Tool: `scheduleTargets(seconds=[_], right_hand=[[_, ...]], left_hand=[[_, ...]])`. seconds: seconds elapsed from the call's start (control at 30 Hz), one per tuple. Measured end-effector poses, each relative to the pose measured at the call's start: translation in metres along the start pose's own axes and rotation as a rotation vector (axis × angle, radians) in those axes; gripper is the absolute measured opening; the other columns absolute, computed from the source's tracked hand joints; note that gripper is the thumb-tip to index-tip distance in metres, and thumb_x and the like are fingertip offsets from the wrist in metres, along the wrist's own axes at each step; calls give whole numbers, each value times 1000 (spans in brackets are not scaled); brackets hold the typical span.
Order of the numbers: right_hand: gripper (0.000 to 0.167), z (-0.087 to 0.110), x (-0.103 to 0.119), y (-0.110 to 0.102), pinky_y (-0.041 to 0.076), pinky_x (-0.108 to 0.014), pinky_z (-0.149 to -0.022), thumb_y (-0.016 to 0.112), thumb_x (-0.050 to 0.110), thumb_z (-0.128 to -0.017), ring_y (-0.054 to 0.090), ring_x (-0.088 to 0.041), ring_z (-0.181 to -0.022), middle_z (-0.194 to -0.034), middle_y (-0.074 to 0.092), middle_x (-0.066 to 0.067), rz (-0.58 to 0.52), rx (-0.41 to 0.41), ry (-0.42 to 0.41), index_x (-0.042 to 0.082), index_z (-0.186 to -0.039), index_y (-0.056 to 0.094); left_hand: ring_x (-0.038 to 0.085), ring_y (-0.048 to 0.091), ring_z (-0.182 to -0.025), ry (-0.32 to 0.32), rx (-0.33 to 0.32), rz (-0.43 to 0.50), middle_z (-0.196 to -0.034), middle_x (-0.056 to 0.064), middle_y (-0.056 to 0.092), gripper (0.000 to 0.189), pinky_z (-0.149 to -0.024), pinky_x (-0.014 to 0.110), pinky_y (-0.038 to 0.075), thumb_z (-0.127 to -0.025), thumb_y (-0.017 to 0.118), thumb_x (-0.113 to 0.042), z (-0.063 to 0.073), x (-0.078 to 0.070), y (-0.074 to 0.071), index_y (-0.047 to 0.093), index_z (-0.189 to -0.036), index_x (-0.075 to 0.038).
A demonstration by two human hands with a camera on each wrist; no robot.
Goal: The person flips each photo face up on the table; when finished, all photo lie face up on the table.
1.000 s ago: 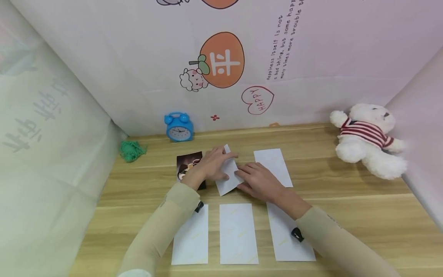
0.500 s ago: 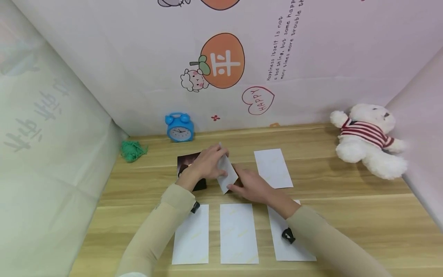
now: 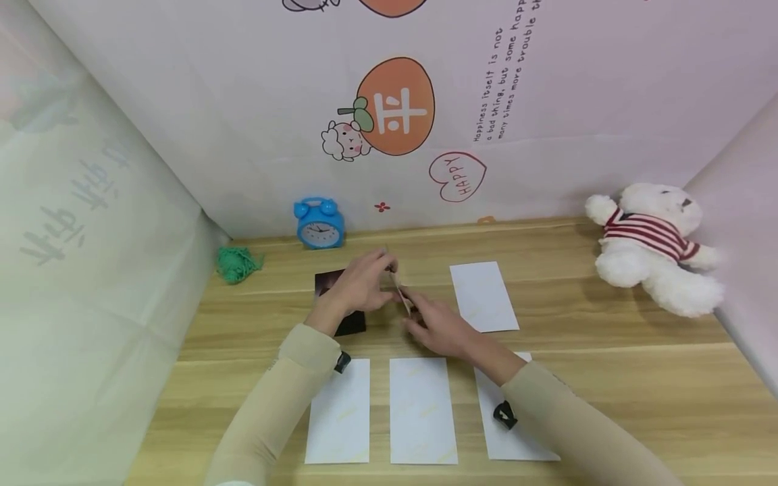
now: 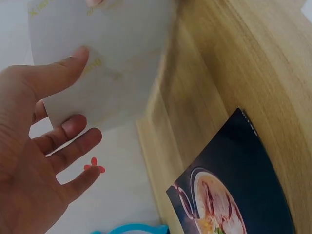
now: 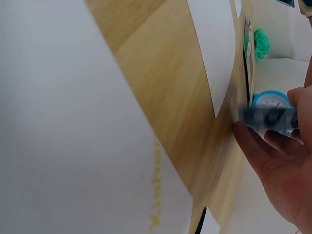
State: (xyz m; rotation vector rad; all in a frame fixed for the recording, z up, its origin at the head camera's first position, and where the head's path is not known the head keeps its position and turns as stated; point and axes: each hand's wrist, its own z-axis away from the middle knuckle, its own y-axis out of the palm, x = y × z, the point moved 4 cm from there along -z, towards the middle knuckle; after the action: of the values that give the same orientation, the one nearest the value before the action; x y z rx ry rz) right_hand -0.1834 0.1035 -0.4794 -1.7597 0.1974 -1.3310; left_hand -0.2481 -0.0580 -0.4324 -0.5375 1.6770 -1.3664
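Evidently, the card (image 4: pixel 122 53) is standing nearly edge-on to the head view, between the two hands and between the photo card (image 3: pixel 350 326) and the far blank (image 3: pixel 485 297); whether it is touching the table (image 3: pixel 608 378), I cannot tell. The left hand (image 3: pixel 358 283) is pinching one end, its thumb lying on the white face, the lower fingers spreading apart. The right hand (image 3: pixel 439 327) is pinching the nearer end between thumb and fingers, though blur is hiding the exact contact. Holding both ends is probably steadying the thin sheet. The left blank (image 3: pixel 340 422), middle blank (image 3: pixel 422 412) and right blank (image 3: pixel 513 440) are lying white side up in a row, spaced so their edges are not overlapping. The clock (image 3: pixel 320 231), yarn (image 3: pixel 236 264) and bear (image 3: pixel 641 236) are sitting along the back, seemingly to be out of the hands' way.
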Motion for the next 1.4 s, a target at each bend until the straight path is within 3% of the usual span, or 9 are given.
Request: scheduleTargets(seconds=[0.13,0.33,0.47,0.57,0.63,0.7,0.77,0.83,1.4], right_hand=[[60,1,-3,-6,55,-51,-106,57,25,-107,59,-35,-137,-161,47,-18,56,-38,-23,14,-162,35],[48,3,-8,-15,53,-54,-110,56,29,-108,50,-42,-146,-164,40,-22,106,-69,-74,16,-154,52],[36,5,-9,-20,52,-53,-111,57,24,-107,57,-39,-140,-151,57,-21,175,-119,-111,9,-139,67],[31,5,-10,-23,52,-50,-112,62,21,-105,61,-35,-136,-141,66,-17,217,-153,-117,5,-128,73],[30,5,-11,-23,53,-49,-111,67,21,-102,62,-34,-135,-139,68,-17,242,-157,-115,4,-125,75],[31,4,-12,-23,54,-49,-110,71,21,-99,62,-35,-134,-138,68,-16,248,-152,-110,3,-124,75],[33,4,-13,-23,54,-48,-109,75,22,-96,63,-35,-133,-137,69,-17,254,-145,-103,3,-124,74],[36,4,-13,-23,54,-49,-109,77,22,-95,63,-36,-132,-135,69,-18,260,-138,-97,3,-124,74],[20,3,-15,-6,56,-48,-106,76,19,-94,71,-33,-119,-119,77,-17,429,-70,-190,4,-106,82]], left_hand=[[23,65,-119,-51,-22,79,-125,2,67,36,-106,43,55,-85,87,-24,1,5,-3,64,-113,-17],[27,60,-130,-95,8,239,-139,7,63,38,-113,46,51,-91,78,-14,7,16,-4,62,-126,-14],[19,63,-83,-162,53,431,-140,13,62,39,-73,36,58,-101,56,-6,14,23,-5,59,-139,-14],[17,41,-52,-209,82,534,-139,15,62,41,-50,30,40,-105,44,-7,17,25,-2,57,-143,-15],[19,54,-60,-197,86,501,-140,15,62,38,-56,34,50,-107,47,-11,16,24,0,57,-143,-14],[23,68,-92,-166,87,384,-148,13,58,40,-83,40,60,-104,58,-16,14,23,4,58,-144,-12],[28,60,-131,-135,93,234,-156,11,53,50,-114,49,49,-99,69,-23,12,22,9,56,-146,-12],[31,47,-149,-120,110,129,-159,11,50,61,-126,53,36,-94,77,-28,11,22,15,54,-149,-12],[31,45,-148,-87,153,-146,-158,9,48,79,-126,55,33,-84,86,-35,16,23,42,50,-153,-16]])
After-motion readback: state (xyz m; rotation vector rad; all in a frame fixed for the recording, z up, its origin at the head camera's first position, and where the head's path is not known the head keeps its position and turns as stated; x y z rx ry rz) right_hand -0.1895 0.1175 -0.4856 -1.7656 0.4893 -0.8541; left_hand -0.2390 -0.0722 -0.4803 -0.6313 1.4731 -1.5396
